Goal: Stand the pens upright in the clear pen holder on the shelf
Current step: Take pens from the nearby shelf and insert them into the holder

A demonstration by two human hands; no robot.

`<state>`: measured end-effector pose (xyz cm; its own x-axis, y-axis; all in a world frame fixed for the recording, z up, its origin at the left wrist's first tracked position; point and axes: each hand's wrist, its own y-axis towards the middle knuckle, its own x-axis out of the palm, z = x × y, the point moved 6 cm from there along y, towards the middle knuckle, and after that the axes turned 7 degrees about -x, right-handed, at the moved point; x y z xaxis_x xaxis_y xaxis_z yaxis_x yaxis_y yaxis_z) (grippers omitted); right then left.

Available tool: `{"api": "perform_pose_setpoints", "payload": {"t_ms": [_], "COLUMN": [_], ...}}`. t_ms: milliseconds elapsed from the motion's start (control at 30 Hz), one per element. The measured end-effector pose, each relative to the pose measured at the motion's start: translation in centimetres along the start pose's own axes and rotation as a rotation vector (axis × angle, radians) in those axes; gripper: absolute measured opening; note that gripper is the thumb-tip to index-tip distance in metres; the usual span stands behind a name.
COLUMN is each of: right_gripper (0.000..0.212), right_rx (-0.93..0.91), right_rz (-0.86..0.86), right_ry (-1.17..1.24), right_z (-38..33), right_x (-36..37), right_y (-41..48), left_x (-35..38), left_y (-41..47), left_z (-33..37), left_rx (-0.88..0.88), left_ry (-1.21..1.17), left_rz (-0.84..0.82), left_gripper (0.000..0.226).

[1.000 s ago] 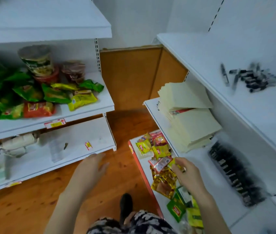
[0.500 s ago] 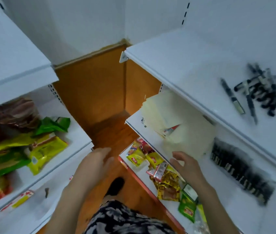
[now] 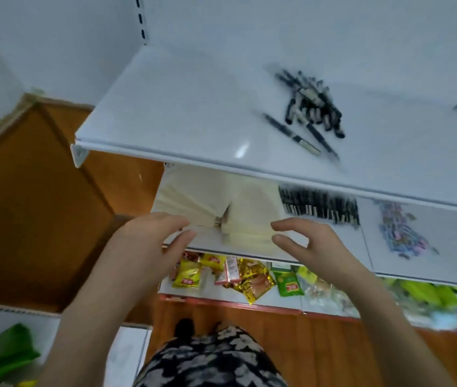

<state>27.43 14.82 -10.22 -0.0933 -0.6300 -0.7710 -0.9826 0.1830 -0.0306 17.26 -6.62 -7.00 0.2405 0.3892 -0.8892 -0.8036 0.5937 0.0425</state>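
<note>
Head: left hand point(image 3: 149, 236), right hand point(image 3: 308, 238) relaxed, holding nothing.

Upper shelf point(image 3: 193, 113): white, smooth, glossy, one specular highlight. Pens point(image 3: 312, 104): black, plastic-looking barrels, blurred. Paper stack point(image 3: 207, 199) cream, matt; snack packets point(image 3: 252, 283) shiny foil; floor point(image 3: 26, 219) brown wood-look.

Legible text: none.
Yellow snack packet point(image 3: 186, 278), bottom shelf: red label patch with white characters, too blurred to read.
Green snack packet point(image 3: 288, 286), same shelf: red label patch, also unreadable.
Gold wrappers point(image 3: 252, 280) between them: printed marks, not decipherable.
</note>
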Motion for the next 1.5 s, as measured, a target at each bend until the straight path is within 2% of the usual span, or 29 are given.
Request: {"api": "perform_pose_setpoints", "payload": {"t_ms": [133, 300, 433, 533, 700, 800, 900, 1033, 1233, 1367, 1433, 1500], "right_gripper": [0.032, 0.015, 0.009, 0.005, 0.021, 0.027, 0.034, 0.045, 0.047, 0.049, 0.048, 0.041], "right_rx": [-0.046, -0.114, -0.111, -0.062, 0.006, 0.043, 0.077, 0.136, 0.191, 0.195, 0.208, 0.225], "right_rz": [0.080, 0.212, 0.305, 0.335, 0.362, 0.361, 0.339, 0.309, 0.283, 0.297, 0.302, 0.290], "right_ry": [0.027, 0.046, -0.004, -0.071, -0.152, -0.154, -0.170, -0.174, -0.170, -0.144, -0.126, -0.110], "right_z": [-2.9, -4.3, -2.4, 0.0, 3.3, 4.4, 5.0, 5.0, 4.8, 4.8, 5.0, 5.4], "right_x": [-4.6, -10.4, -14.5, -16.5, -18.4, -18.5, -18.1, -17.5, -17.2, -17.0, -17.1, -17.1], "right_y": [-1.1, -0.3, 2.0, 4.4, 8.5, 10.9, 13.1, 15.2, 16.3, 16.3, 16.4, 16.6], "left_x": [-1.8, -3.3, -2.8, -0.4, 2.6, 3.7, 4.2, 3.5, 3.2, 4.0, 4.4, 4.6], "left_y": [1.6, 5.6, 9.8, 12.5, 15.6, 16.9, 18.6, 21.1, 25.1, 27.4, 28.0, 28.3], "left_z": [3.7, 6.9, 9.7, 11.7, 14.9, 16.1, 16.1, 14.8, 15.0, 16.1, 16.4, 16.5], "left_rx": [0.170, 0.239, 0.139, 0.025, -0.077, -0.090, -0.063, -0.037, -0.034, -0.093, -0.118, -0.124], "left_ry": [-0.007, 0.004, -0.014, 0.099, 0.247, 0.304, 0.264, 0.082, -0.099, -0.185, -0.171, -0.220], "left_rz": [0.031, 0.180, 0.192, 0.117, 0.087, 0.111, 0.129, 0.087, -0.009, 0.026, 0.050, 0.046], "left_gripper": [0.041, 0.044, 0.041, 0.051, 0.079, 0.088, 0.082, 0.064, 0.036, 0.037, 0.049, 0.049]}}
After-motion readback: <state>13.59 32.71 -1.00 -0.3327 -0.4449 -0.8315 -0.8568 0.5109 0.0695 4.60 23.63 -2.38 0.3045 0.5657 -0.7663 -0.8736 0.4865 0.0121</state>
